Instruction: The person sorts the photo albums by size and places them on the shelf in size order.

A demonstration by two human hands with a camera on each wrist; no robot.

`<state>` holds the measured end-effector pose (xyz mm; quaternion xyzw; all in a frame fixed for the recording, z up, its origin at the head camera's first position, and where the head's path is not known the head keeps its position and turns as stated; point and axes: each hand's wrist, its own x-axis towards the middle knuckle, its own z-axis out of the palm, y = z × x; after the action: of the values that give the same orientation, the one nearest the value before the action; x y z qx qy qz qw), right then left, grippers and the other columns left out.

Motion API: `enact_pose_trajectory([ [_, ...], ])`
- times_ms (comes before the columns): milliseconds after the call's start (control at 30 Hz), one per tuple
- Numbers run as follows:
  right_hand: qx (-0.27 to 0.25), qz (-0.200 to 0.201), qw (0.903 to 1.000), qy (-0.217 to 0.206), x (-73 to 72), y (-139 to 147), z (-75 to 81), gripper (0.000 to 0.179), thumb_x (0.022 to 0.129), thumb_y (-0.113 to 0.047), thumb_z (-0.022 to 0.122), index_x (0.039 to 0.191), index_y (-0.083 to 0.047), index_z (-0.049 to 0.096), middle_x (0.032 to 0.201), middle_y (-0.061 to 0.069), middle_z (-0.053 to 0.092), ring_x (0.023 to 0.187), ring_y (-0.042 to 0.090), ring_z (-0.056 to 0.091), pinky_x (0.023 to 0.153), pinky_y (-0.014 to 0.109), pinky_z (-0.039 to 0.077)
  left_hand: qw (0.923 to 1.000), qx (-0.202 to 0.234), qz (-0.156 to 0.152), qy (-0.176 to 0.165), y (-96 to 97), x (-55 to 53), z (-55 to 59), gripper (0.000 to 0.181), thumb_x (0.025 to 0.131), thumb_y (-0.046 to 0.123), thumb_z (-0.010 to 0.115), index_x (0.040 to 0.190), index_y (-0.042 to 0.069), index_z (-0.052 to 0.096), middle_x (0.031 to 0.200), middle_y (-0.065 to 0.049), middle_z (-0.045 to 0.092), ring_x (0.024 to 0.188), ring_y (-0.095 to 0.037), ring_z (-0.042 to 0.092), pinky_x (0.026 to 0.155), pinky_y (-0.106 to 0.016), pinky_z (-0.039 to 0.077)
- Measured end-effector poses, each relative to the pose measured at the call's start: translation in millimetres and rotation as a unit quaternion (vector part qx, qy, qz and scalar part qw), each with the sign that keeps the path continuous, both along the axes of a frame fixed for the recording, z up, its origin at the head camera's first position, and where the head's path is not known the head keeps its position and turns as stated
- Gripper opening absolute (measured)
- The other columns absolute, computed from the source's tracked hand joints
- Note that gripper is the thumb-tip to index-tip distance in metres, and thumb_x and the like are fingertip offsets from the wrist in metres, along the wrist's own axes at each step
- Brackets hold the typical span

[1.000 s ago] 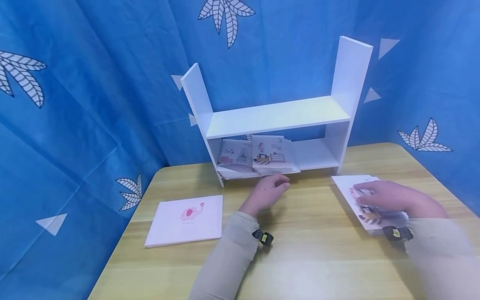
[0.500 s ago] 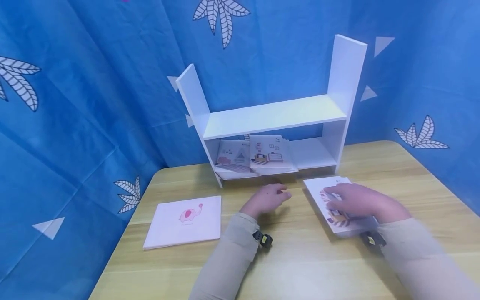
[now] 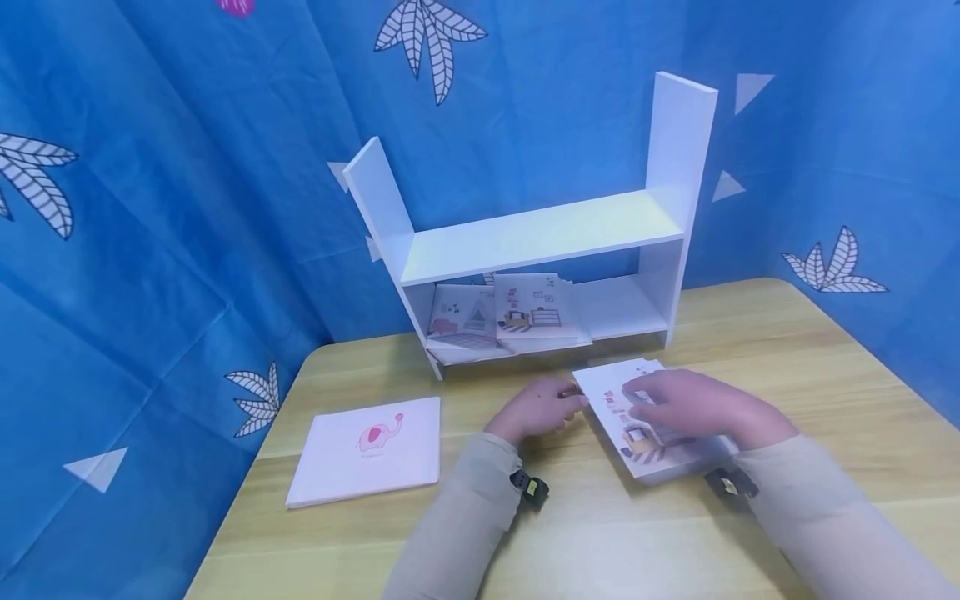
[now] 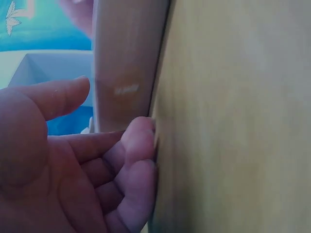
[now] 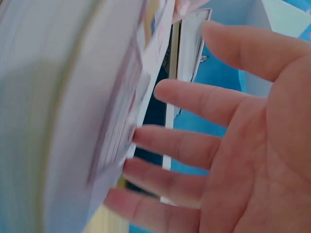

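Observation:
A stack of thin picture books [image 3: 622,427] with a room scene on the top cover lies on the table, right of middle. My right hand [image 3: 697,406] is over it; in the right wrist view its straight fingers [image 5: 184,145] touch the printed cover. At the stack's left corner rests my left hand [image 3: 537,408]. The left wrist view has its thumb held apart and its loosely bent fingers [image 4: 138,145] at the lower edge of the stack's side [image 4: 127,63].
A white desk shelf [image 3: 540,237] stands at the back. On its lower board lean more picture books: one with a tent picture [image 3: 463,312] and one with a room scene [image 3: 534,307]. A white elephant book [image 3: 367,452] lies at left on the wooden table [image 3: 570,533].
My right hand has slid the stack of books leftward across the table to my left hand. The left hand has stayed near its place, and the head view has shifted slightly.

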<state>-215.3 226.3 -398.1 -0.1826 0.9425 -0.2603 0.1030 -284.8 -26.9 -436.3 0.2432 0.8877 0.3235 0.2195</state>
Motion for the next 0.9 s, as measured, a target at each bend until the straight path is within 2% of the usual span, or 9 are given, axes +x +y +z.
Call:
enact_pose_trajectory([
  [100,-0.023,-0.011,0.9995,-0.018,-2.1,3,-0.6,0.054,0.100,-0.042,0.061,0.141,-0.007,0.059,0.140,0.018,0.059,0.132,0.045,0.049,0.105,0.064,0.039,1.0000,0.007,0.003,-0.005,3.0,2.4,-1.8,0.048,0.098,0.053,0.058,0.132,0.020,0.065,0.088,0.000,0.067,0.074,-0.016,0.064,0.068,-0.034,0.052],
  [267,-0.052,-0.007,0.9981,-0.031,-1.3,8,2.3,0.054,0.101,-0.044,0.059,0.141,-0.007,0.058,0.141,0.018,0.057,0.133,0.046,0.047,0.105,0.066,0.038,0.9997,0.011,0.018,-0.015,3.7,4.8,-0.3,0.048,0.094,0.057,0.062,0.129,0.024,0.066,0.094,0.006,0.066,0.077,-0.013,0.064,0.073,-0.034,0.053],
  [400,-0.076,-0.002,0.9965,-0.035,-2.9,13,-0.8,0.056,0.103,-0.047,0.055,0.144,-0.010,0.057,0.145,0.018,0.054,0.136,0.047,0.043,0.107,0.068,0.034,0.9977,0.019,0.052,-0.039,-0.8,4.7,2.6,0.045,0.092,0.056,0.066,0.125,0.027,0.066,0.097,0.006,0.067,0.080,-0.016,0.063,0.074,-0.037,0.052],
  [500,-0.100,-0.011,0.9942,-0.037,-6.4,18,-6.7,0.054,0.104,-0.048,0.050,0.146,-0.015,0.055,0.149,0.018,0.050,0.139,0.048,0.039,0.108,0.070,0.031,0.9945,0.025,0.084,-0.057,-4.9,3.0,2.4,0.040,0.091,0.054,0.067,0.121,0.027,0.065,0.094,0.001,0.067,0.077,-0.020,0.060,0.069,-0.039,0.051],
  [567,-0.125,-0.021,0.9908,-0.048,-8.4,21,-9.9,0.053,0.105,-0.046,0.050,0.147,-0.015,0.054,0.151,0.018,0.048,0.139,0.048,0.039,0.107,0.069,0.033,0.9930,0.026,0.096,-0.065,-6.7,1.3,1.3,0.038,0.092,0.054,0.067,0.119,0.027,0.065,0.091,-0.003,0.067,0.074,-0.023,0.059,0.067,-0.040,0.051],
  [667,-0.178,-0.035,0.9805,-0.075,-11.2,25,-13.0,0.054,0.105,-0.043,0.051,0.149,-0.012,0.050,0.153,0.020,0.045,0.137,0.047,0.041,0.105,0.063,0.040,0.9920,0.026,0.100,-0.072,-7.8,-0.5,0.2,0.037,0.091,0.054,0.067,0.117,0.027,0.066,0.089,-0.005,0.067,0.071,-0.024,0.058,0.064,-0.040,0.050],
  [733,-0.219,-0.048,0.9692,-0.103,-12.9,27,-14.0,0.058,0.105,-0.043,0.053,0.151,-0.010,0.046,0.154,0.020,0.043,0.136,0.046,0.043,0.103,0.058,0.045,0.9921,0.030,0.097,-0.073,-7.9,-1.6,0.4,0.036,0.091,0.054,0.067,0.117,0.028,0.066,0.090,-0.004,0.067,0.072,-0.025,0.059,0.065,-0.040,0.051],
  [833,-0.281,-0.072,0.9461,-0.144,-15.1,30,-16.1,0.061,0.105,-0.043,0.053,0.153,-0.007,0.041,0.155,0.021,0.040,0.137,0.045,0.042,0.103,0.053,0.047,0.9921,0.034,0.095,-0.074,-7.3,-2.6,1.5,0.036,0.091,0.053,0.067,0.117,0.028,0.066,0.090,-0.002,0.067,0.074,-0.026,0.060,0.066,-0.041,0.051],
  [900,-0.325,-0.086,0.9262,-0.171,-15.9,33,-18.6,0.062,0.106,-0.040,0.051,0.155,-0.005,0.036,0.156,0.024,0.037,0.139,0.046,0.040,0.104,0.051,0.047,0.9924,0.031,0.094,-0.073,-6.7,-2.6,2.4,0.036,0.091,0.053,0.068,0.117,0.028,0.066,0.090,-0.002,0.067,0.074,-0.027,0.060,0.067,-0.041,0.051],
])
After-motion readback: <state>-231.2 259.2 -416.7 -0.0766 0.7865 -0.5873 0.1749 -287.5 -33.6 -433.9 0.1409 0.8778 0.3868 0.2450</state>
